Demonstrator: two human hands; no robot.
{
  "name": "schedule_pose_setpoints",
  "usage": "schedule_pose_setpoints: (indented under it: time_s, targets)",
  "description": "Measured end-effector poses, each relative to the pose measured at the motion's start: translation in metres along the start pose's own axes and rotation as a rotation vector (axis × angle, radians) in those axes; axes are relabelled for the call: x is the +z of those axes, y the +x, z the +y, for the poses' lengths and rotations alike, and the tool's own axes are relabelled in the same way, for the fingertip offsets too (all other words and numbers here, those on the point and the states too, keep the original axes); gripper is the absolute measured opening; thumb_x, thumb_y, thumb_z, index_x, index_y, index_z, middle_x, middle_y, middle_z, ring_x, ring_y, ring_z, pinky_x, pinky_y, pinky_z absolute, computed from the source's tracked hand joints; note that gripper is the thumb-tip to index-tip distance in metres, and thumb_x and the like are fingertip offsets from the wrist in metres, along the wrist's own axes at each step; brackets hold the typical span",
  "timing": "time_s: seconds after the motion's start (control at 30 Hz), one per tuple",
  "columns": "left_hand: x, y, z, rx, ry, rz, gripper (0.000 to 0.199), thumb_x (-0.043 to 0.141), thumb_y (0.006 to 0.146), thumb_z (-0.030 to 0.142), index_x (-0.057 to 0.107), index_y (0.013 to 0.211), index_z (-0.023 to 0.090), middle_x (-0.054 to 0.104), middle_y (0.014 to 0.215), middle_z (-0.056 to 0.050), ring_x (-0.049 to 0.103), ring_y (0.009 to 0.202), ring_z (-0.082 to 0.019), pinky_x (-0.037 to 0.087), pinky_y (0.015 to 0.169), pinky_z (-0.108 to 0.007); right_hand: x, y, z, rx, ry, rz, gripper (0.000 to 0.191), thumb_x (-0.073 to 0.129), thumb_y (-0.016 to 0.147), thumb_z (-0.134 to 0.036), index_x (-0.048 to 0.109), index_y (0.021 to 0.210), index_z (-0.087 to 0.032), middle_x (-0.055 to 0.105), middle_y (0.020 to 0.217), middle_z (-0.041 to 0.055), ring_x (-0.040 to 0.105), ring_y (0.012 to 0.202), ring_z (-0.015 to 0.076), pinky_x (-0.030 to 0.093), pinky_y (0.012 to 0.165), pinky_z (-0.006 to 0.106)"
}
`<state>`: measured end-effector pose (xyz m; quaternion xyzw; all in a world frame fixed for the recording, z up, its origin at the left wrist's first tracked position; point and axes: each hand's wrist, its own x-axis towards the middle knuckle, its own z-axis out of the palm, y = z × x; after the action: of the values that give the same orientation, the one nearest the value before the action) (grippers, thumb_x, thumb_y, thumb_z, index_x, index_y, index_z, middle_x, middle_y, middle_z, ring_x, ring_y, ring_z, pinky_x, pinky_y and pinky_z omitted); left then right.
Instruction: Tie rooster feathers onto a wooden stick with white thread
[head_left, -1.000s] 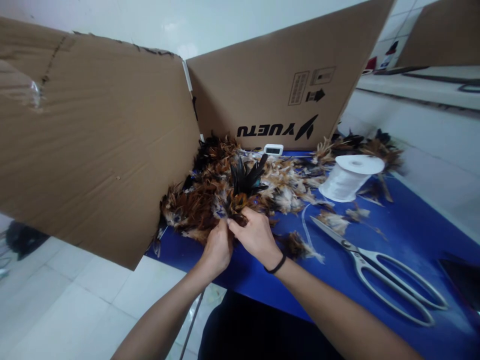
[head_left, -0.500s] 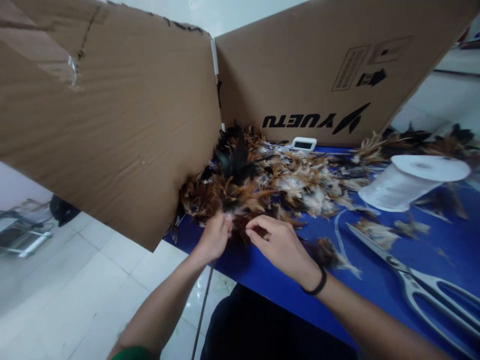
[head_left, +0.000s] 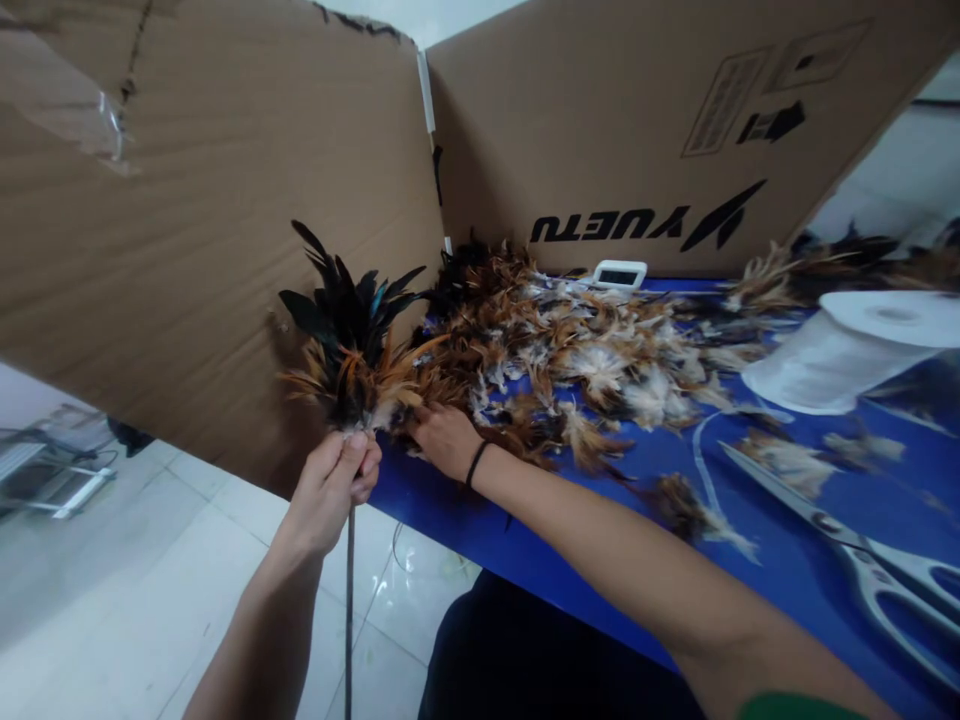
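2 hands (head_left: 326, 490) at feathers (head_left: 352, 375), upside-down YUETU print (head_left: 611, 226)

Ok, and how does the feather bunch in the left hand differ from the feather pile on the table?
The feather bunch points upward, gripped at its base by the left hand; the feather pile lies spread over the blue table. Long, dark, glossy feathers top the feather bunch, while the feather pile shows mostly shorter brown and whitish ones. Both include brown feathers.
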<state>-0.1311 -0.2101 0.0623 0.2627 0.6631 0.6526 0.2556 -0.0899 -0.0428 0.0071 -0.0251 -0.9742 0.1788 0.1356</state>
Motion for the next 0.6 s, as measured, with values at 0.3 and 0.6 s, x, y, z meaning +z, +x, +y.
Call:
schedule_pose_setpoints:
  time_s: [0.3,0.6]
  targets:
    - [0.012,0.012,-0.003,-0.124,-0.134,-0.061,0.036,0.064,0.077,0.044,0.044,0.071,0.015,0.039,0.060,0.005,0.029,0.044,-0.001,0.018,0.039,-0.014,-0.051,-0.033,0.064,0.348,0.575,0.158,0.016,0.056,0.079,-0.024,0.067,0.087,-0.015,0.068,0.079,0.0005,0.060,0.070,0.0119,0.045,0.067,0.023]
    - [0.042,0.024,-0.011,-0.212,-0.220,-0.182,0.038,0.067,0.073,0.046,0.045,0.077,0.015,0.039,0.060,0.007,0.028,0.042,0.000,0.018,0.038,-0.012,-0.093,-0.080,0.090,0.599,1.290,0.189,0.027,0.076,0.058,-0.029,0.056,0.070,-0.016,0.060,0.065,-0.0018,0.053,0.057,0.0081,0.040,0.056,0.022]
